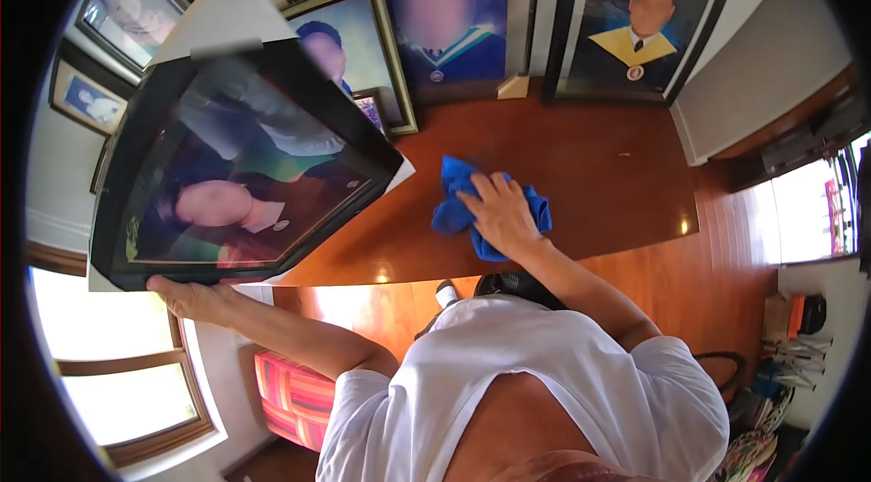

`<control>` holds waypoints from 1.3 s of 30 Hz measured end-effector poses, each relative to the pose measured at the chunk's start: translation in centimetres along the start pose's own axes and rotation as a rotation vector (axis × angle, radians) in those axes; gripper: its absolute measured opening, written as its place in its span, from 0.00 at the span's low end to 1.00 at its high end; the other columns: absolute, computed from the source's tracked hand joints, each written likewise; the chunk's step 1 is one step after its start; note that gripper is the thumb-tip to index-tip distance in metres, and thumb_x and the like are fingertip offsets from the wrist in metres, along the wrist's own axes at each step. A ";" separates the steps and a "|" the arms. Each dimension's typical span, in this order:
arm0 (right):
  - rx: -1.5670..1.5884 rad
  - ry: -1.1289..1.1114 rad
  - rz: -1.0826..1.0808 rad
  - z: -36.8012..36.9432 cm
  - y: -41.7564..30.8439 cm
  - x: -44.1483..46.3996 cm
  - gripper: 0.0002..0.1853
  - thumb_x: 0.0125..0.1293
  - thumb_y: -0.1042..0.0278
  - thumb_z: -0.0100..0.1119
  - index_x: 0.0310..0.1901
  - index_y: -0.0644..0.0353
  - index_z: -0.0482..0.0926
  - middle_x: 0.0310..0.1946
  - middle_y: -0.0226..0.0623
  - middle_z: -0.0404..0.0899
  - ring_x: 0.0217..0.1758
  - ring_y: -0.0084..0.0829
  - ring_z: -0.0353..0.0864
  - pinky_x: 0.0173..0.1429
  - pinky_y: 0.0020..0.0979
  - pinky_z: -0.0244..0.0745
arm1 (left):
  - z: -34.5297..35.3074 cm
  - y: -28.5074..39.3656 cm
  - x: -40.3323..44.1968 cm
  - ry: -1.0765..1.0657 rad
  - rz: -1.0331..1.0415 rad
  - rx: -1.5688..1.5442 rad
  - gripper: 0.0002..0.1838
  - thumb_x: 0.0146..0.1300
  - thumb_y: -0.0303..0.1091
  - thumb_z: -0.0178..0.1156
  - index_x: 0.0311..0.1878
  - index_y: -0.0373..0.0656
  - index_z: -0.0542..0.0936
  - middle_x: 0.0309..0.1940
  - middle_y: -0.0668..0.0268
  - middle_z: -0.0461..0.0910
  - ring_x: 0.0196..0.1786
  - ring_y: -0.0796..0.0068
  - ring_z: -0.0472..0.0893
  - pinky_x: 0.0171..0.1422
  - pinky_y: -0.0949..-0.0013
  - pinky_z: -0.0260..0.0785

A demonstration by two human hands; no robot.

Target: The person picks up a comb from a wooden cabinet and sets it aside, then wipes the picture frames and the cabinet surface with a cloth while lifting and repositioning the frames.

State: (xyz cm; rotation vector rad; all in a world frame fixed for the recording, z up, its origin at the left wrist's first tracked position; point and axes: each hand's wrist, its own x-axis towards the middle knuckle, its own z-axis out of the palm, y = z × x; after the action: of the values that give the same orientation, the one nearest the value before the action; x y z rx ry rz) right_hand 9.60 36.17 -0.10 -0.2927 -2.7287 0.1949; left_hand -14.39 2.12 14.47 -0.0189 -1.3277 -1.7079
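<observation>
My left hand (192,300) grips the lower edge of a large black-framed portrait (299,175), its fingers mostly hidden behind the frame. The portrait is tilted and raised at the left of the wooden table (590,173), with white card corners sticking out around it. My right hand (504,219) presses on a crumpled blue cloth (460,181) that lies on the tabletop. Part of the cloth bunches out on both sides of the fingers.
Against the wall stand a gold-framed picture (399,73), a blue gown portrait (490,51) and a black-framed portrait (562,55). Smaller frames (89,103) hang at the left, above a window (127,405). A red striped seat (292,396) is below the table.
</observation>
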 end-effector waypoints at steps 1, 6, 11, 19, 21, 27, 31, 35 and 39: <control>0.054 0.003 -0.047 -0.5 0.1 0.0 0.22 0.49 0.69 0.65 0.50 0.51 0.83 0.50 0.37 0.73 0.52 0.43 0.72 0.53 0.43 0.72 | 0.3 0.0 -0.5 -0.006 -0.033 -0.020 0.39 0.64 0.61 0.61 0.54 0.25 0.77 0.52 0.51 0.78 0.52 0.62 0.78 0.58 0.64 0.73; -0.047 -0.031 0.189 -3.1 6.6 -2.5 0.27 0.45 0.74 0.67 0.52 0.48 0.83 0.53 0.40 0.74 0.56 0.46 0.73 0.58 0.43 0.74 | 3.4 -1.1 -3.1 0.030 -0.123 -0.060 0.28 0.69 0.52 0.59 0.57 0.32 0.77 0.51 0.61 0.80 0.51 0.68 0.78 0.58 0.68 0.72; -0.289 0.093 0.548 -6.6 16.7 -9.2 0.22 0.51 0.71 0.69 0.51 0.53 0.81 0.54 0.38 0.73 0.57 0.45 0.72 0.58 0.43 0.76 | 8.9 -1.4 -8.0 -0.197 -0.189 -0.227 0.12 0.71 0.40 0.59 0.41 0.40 0.81 0.35 0.72 0.77 0.37 0.80 0.75 0.42 0.73 0.73; -0.352 -0.022 0.921 -9.1 20.8 -13.7 0.25 0.59 0.54 0.68 0.58 0.51 0.79 0.64 0.39 0.68 0.63 0.53 0.69 0.65 0.48 0.69 | 17.5 0.8 -16.3 -0.433 -0.410 -0.372 0.10 0.68 0.35 0.63 0.38 0.37 0.82 0.32 0.75 0.79 0.37 0.87 0.72 0.42 0.79 0.65; -0.240 0.035 0.833 -8.7 21.6 -13.9 0.28 0.57 0.50 0.69 0.58 0.51 0.79 0.68 0.40 0.66 0.67 0.55 0.66 0.67 0.53 0.65 | 19.2 -0.9 -17.5 -0.564 -0.423 -0.413 0.09 0.68 0.36 0.64 0.41 0.39 0.83 0.34 0.76 0.79 0.38 0.86 0.74 0.45 0.79 0.65; -0.239 0.179 0.813 -10.2 17.8 -10.5 0.22 0.59 0.52 0.69 0.49 0.58 0.82 0.60 0.42 0.74 0.66 0.49 0.67 0.67 0.51 0.62 | 23.2 -1.3 -20.8 -0.575 -0.459 -0.549 0.20 0.63 0.44 0.69 0.30 0.35 0.78 0.21 0.75 0.72 0.28 0.87 0.65 0.29 0.75 0.59; -0.119 0.391 0.556 -9.5 16.1 -7.8 0.18 0.60 0.62 0.69 0.50 0.60 0.81 0.57 0.41 0.77 0.61 0.47 0.73 0.66 0.43 0.65 | 24.4 -2.2 -21.7 -0.610 -0.484 -0.452 0.24 0.61 0.49 0.70 0.26 0.36 0.75 0.17 0.74 0.67 0.25 0.86 0.62 0.26 0.73 0.57; 0.337 0.455 0.493 -7.4 14.6 -3.5 0.22 0.62 0.68 0.67 0.58 0.58 0.77 0.55 0.42 0.77 0.56 0.38 0.75 0.60 0.35 0.70 | 24.5 -2.1 -21.7 -0.631 -0.492 -0.394 0.27 0.60 0.51 0.70 0.23 0.36 0.71 0.15 0.73 0.64 0.24 0.86 0.61 0.25 0.72 0.56; 0.437 0.322 0.534 -4.6 15.1 -0.4 0.24 0.65 0.67 0.65 0.61 0.63 0.72 0.44 0.35 0.80 0.44 0.24 0.76 0.51 0.29 0.72 | 25.2 -2.9 -22.1 -0.626 -0.491 -0.406 0.28 0.59 0.51 0.70 0.22 0.36 0.70 0.15 0.72 0.64 0.24 0.85 0.60 0.25 0.71 0.56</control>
State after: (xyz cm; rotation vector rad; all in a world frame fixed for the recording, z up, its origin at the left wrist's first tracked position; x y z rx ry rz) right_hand 14.47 51.16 1.33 -0.8345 -2.1660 0.7977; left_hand -16.56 35.49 11.20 -0.5386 -1.4726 -2.5060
